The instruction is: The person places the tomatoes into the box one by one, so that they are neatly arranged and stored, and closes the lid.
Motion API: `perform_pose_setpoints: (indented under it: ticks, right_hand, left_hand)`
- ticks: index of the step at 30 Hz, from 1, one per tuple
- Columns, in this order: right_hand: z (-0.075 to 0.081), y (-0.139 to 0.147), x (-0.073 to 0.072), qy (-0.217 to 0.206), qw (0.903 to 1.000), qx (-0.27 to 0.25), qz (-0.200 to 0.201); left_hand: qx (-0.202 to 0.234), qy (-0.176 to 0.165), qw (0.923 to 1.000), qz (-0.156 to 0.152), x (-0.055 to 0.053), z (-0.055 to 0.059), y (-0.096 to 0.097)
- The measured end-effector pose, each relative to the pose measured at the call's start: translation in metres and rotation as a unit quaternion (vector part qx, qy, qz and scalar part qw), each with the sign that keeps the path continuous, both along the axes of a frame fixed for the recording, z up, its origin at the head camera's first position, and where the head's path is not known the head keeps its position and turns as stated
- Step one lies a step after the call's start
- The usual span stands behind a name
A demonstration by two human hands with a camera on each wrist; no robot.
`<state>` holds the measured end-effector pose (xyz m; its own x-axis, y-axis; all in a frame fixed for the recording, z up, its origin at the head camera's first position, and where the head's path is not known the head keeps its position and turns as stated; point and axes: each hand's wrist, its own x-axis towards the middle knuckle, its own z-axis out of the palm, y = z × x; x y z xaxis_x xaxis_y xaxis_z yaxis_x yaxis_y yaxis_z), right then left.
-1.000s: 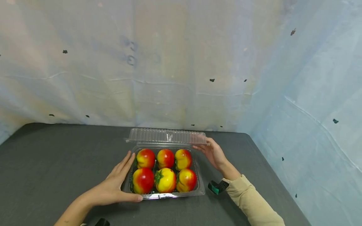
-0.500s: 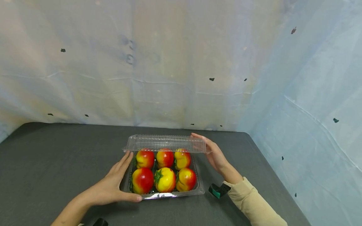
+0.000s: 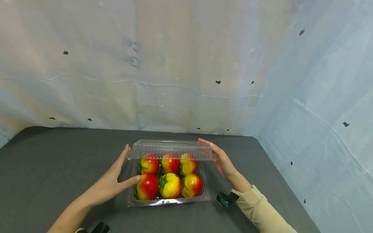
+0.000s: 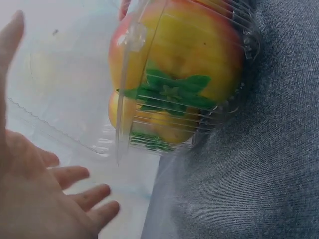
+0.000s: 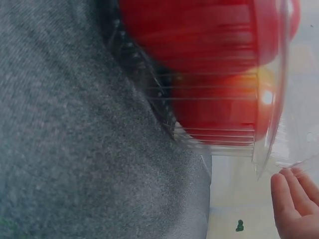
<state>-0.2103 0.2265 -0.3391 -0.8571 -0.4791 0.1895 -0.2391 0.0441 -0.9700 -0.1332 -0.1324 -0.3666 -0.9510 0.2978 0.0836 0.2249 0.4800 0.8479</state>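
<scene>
A clear plastic clamshell box (image 3: 169, 202) holds several red-and-yellow fruits (image 3: 170, 186) in two rows, with green leafy caps like persimmons or tomatoes. Its hinged clear lid (image 3: 172, 149) leans partway over the back row. At the box's left side, my left hand (image 3: 106, 184) has its fingers straight and spread, the upper fingertips by the lid's left corner. In the left wrist view that hand (image 4: 40, 194) grips nothing. My right hand (image 3: 222, 163) has its fingers behind the lid's right end, touching it; in the right wrist view the fingers (image 5: 284, 196) look fairly straight. Its thumb is hidden.
The box stands on a dark grey cloth-covered table (image 3: 73, 155). A pale plastic sheet (image 3: 175, 71) with dark spots hangs behind it, and a bluish sheet (image 3: 329, 129) lines the right side. A dark band (image 3: 225, 199) is on the right wrist.
The lid has swung forward and down over the back row, with the right hand's fingers behind it. My left hand has left the box's side and risen toward the lid's left corner.
</scene>
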Motion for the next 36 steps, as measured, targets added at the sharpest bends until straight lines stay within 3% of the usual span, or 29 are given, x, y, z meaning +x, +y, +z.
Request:
perform_pose_setpoints:
  ticks: [9,19,24,30,36]
  right_hand:
    - [-0.004,0.006,0.003,0.016,0.9993,0.028,0.019]
    - [-0.006,0.013,0.01,0.025,0.9984,0.047,0.022]
    - [-0.006,0.015,0.014,0.034,0.9976,0.057,0.02]
    - [-0.009,0.019,0.02,0.047,0.9956,0.08,0.014]
    - [-0.01,0.02,0.027,0.056,0.9934,0.092,0.04]
  left_hand:
    - [0.086,0.057,0.9941,-0.035,0.003,0.003,0.0]
    - [0.168,0.079,0.976,-0.114,0.0,0.012,0.005]
    - [0.16,0.066,0.978,-0.116,0.001,0.012,0.005]
    - [0.11,0.074,0.9868,-0.094,0.003,0.007,0.003]
    - [0.084,0.083,0.9891,-0.089,0.008,0.002,-0.002]
